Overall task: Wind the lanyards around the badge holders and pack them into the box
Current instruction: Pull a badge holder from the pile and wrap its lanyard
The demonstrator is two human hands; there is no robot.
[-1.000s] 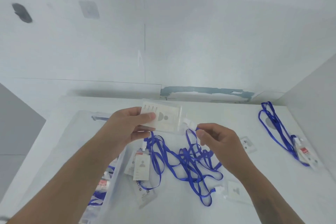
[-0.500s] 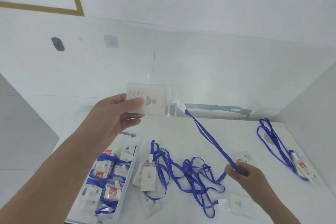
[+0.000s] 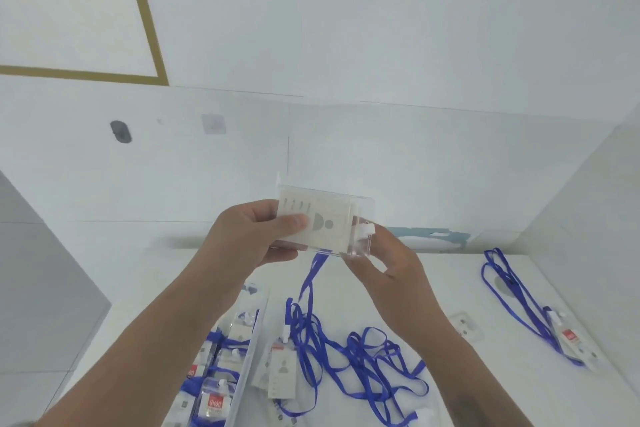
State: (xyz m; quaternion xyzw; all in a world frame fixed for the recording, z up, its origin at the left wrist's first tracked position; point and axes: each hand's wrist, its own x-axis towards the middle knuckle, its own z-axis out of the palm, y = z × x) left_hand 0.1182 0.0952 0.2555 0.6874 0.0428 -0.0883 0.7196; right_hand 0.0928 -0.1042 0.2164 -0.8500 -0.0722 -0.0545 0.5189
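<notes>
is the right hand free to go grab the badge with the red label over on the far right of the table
Probably not yet. The right hand is busy at the clip end of the badge holder that the left hand grips. Nothing blocks the way to the red-labelled badge; it must let go first.

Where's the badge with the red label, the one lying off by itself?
It lies at the far right of the table, by the side wall, its blue lanyard trailing back from the red-labelled badge.

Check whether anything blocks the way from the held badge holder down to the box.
Nothing visible does. Both hands, left and right, hold the badge holder in the air; the box lies open-topped below left, part-filled with wound badges.
</notes>
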